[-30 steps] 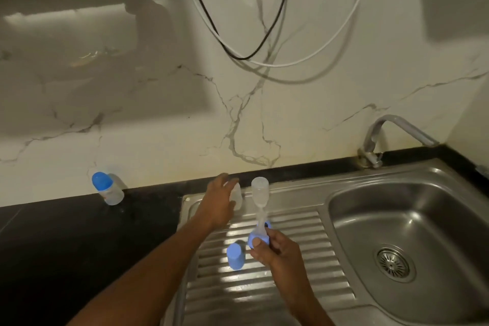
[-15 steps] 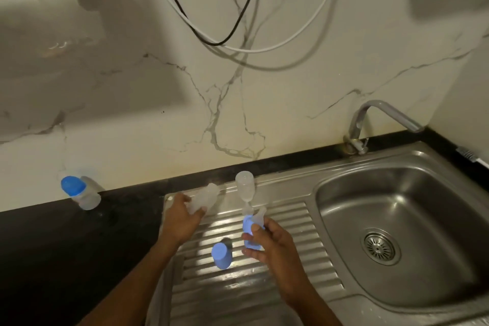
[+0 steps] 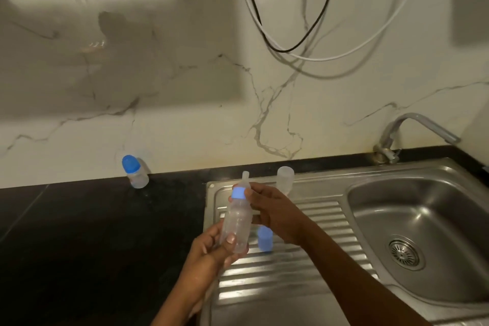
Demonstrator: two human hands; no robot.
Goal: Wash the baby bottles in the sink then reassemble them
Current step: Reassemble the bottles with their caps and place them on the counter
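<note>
While the left hand (image 3: 211,249) grips the base of the clear bottle (image 3: 236,222) above the drainboard (image 3: 291,286), long axis near upright with neck up and away, the right hand (image 3: 275,212) pinches the blue collar (image 3: 239,192) at that top end from the right (so the twist looks like its job).

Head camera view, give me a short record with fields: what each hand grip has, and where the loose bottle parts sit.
left-hand grip: holds the clear bottle by its lower end
right-hand grip: pinches the blue collar, teat up, at the bottle's mouth
blue cap: stands on the drainboard
clear piece: upright at the drainboard's back edge
capped bottle: on the black counter, by the wall
collar screwed on: cannot tell
</note>
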